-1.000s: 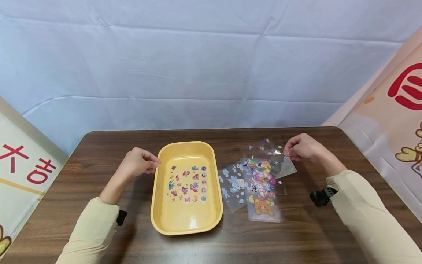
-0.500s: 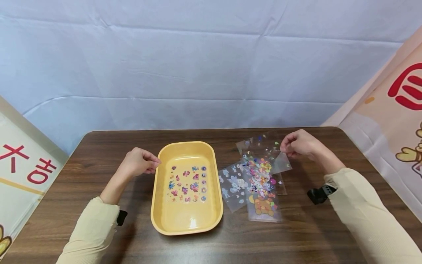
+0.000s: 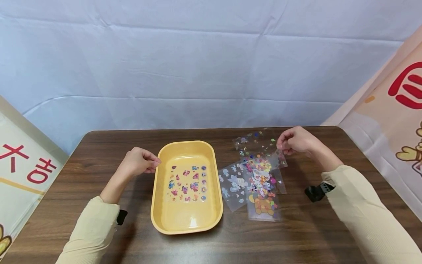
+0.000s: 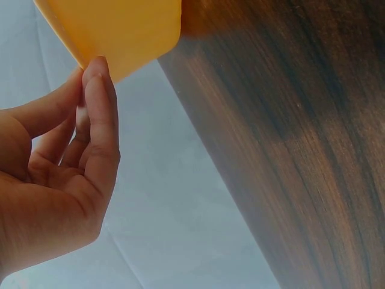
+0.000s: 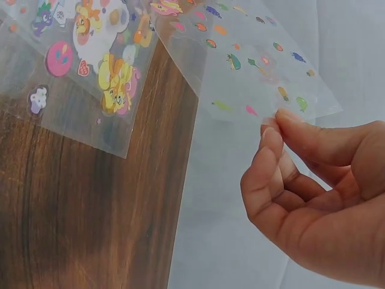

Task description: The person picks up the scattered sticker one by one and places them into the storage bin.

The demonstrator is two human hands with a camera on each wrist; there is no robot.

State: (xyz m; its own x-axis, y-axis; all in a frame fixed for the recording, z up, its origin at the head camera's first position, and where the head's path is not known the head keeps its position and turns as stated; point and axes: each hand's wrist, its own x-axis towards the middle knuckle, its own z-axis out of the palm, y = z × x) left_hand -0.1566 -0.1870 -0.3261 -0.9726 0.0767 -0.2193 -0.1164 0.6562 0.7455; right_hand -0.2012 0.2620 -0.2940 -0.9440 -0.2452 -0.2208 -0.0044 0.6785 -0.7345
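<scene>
My left hand (image 3: 137,161) pinches the left rim of the yellow tray (image 3: 189,228) between thumb and fingertips; the left wrist view shows the grip at the tray's edge (image 4: 132,36). Inside the tray lies a clear sticker sheet (image 3: 184,185) with small pony figures and round badges. To the right, my right hand (image 3: 296,141) pinches the edge of a transparent sticker sheet (image 5: 258,60) printed with small fruit shapes. That sheet is raised over a pile of other clear sheets, among them one with a brown bear (image 3: 263,207) and one with whitish figures (image 3: 233,185).
The dark wooden table (image 3: 108,146) has its far edge against a pale cloth backdrop (image 3: 197,73). Printed banners (image 3: 389,106) hang at both sides. Black straps with small devices (image 3: 318,192) sit on the wrists.
My right hand has moved a little left and away from me, carrying the pinched sheet, which now lies off more of the pile. The left hand and tray have stayed put.
</scene>
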